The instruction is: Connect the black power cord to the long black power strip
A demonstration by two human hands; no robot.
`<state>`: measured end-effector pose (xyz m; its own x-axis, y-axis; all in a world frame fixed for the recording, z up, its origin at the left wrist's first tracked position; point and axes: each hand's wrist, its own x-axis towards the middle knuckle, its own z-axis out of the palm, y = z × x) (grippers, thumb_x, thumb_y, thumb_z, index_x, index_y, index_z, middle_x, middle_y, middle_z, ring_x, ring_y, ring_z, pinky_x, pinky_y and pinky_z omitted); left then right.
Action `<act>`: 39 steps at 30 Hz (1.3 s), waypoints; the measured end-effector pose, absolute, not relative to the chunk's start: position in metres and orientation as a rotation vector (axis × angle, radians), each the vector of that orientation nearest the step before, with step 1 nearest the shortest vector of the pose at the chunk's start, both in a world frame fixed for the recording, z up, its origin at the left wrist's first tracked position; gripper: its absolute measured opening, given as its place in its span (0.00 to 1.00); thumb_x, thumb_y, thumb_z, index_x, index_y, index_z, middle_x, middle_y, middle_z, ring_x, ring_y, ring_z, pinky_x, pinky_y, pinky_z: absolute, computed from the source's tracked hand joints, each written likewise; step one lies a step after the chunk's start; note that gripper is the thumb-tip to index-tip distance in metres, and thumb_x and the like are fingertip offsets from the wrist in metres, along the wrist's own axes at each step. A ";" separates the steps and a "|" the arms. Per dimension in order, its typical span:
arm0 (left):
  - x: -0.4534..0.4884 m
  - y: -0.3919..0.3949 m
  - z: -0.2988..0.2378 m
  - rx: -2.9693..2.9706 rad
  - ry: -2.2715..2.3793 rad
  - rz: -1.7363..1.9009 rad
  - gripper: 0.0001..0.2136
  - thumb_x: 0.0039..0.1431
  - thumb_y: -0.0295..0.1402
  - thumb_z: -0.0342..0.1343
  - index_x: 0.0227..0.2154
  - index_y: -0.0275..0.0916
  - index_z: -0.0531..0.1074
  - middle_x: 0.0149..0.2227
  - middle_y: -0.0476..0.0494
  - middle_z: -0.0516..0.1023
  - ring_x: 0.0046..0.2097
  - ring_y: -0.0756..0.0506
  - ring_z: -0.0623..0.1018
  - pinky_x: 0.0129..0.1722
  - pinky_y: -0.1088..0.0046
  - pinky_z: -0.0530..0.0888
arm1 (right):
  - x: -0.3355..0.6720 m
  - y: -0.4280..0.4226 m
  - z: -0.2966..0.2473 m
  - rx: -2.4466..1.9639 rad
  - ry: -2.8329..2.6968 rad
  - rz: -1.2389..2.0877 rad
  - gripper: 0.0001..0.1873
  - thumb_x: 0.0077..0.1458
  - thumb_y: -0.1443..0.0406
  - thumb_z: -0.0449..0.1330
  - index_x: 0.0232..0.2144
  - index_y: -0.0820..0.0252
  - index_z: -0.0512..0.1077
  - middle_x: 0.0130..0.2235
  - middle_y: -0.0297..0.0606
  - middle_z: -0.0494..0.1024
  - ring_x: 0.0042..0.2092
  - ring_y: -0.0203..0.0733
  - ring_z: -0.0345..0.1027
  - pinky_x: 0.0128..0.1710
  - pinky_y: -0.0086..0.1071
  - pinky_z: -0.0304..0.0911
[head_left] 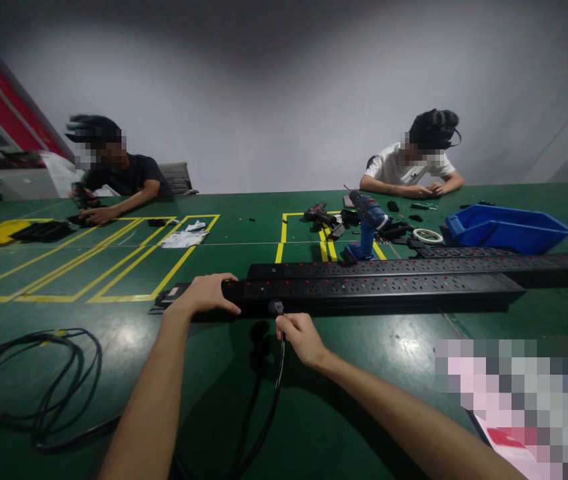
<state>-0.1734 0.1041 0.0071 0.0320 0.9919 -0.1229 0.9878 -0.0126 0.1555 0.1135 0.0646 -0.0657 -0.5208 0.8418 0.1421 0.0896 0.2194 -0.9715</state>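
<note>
the near power strip (394,287) ran left to right; the left hand (209,293) clasped it near its left end, the right hand (303,337) pinched a black plug (277,307) just by its front side.

The desk (249,227) is green, crossed by yellow lines (119,299). The nearest power strip (364,300) is black, dotted with red along its sockets; the cable (280,373) is black. The upright drill (371,213) and bin (507,230) are blue, the wall (274,107) grey.
</note>
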 end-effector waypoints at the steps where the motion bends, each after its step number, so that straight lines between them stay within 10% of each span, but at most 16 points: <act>1: -0.174 0.104 0.008 2.106 2.054 0.030 0.40 0.29 0.57 0.65 0.51 0.50 0.72 0.45 0.45 0.80 0.47 0.36 0.78 0.48 0.63 0.69 | 0.113 0.065 -0.066 -0.864 -1.793 1.362 0.25 0.63 0.53 0.51 0.22 0.62 0.71 0.22 0.33 0.67 0.27 0.35 0.59 0.28 0.28 0.50; 22: -0.177 0.103 0.005 2.089 2.034 0.028 0.41 0.30 0.56 0.66 0.52 0.49 0.71 0.47 0.44 0.79 0.48 0.37 0.78 0.50 0.65 0.70 | 0.112 0.064 -0.063 -0.875 -1.743 1.386 0.26 0.62 0.50 0.51 0.21 0.63 0.70 0.20 0.31 0.61 0.25 0.33 0.53 0.26 0.29 0.46; 39: -0.082 0.082 0.060 2.343 1.630 0.343 0.29 0.46 0.37 0.64 0.55 0.48 0.69 0.56 0.47 0.74 0.55 0.40 0.73 0.56 0.65 0.67 | 0.119 0.056 -0.050 -0.863 -1.612 1.321 0.26 0.64 0.48 0.47 0.27 0.62 0.69 0.24 0.31 0.61 0.29 0.36 0.54 0.29 0.29 0.50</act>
<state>-0.0824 0.0821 0.0597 0.3406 0.9393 0.0411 0.8763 -0.3330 0.3483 0.1186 0.0556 -0.0497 -0.3941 0.8997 0.1877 -0.0073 0.2012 -0.9795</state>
